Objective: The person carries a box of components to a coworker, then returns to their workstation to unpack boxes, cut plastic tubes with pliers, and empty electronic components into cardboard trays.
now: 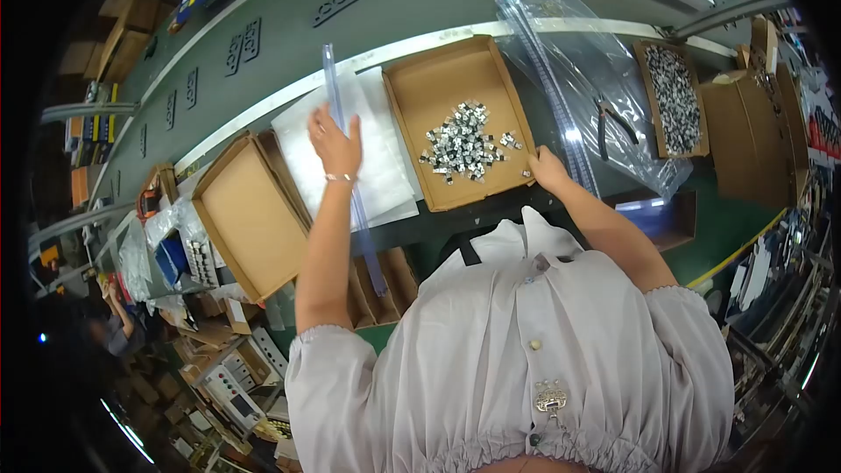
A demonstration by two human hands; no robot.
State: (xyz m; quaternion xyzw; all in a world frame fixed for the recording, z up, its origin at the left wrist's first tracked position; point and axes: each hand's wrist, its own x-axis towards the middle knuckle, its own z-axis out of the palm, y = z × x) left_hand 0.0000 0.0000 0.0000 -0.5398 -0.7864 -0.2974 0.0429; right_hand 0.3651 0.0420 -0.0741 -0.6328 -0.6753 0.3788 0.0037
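Your left hand (335, 147) lay over a clear strip (329, 74); your right hand (549, 170) met the cardboard tray (438, 79).
Left to right: your left fingers were loosely spread, thumb apart, above the strip, which crossed white sheets (298, 158) and overhung the worktop's near edge. The tray, also along that edge, held small metal parts (464, 144). Your right fingers curled at its near right corner; whether they pinched anything couldn't be told. Pliers (603, 130) lay farther right.

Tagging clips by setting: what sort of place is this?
Probably a factory assembly or packing station: a tray of many small, similar parts, pliers lying on clear plastic.
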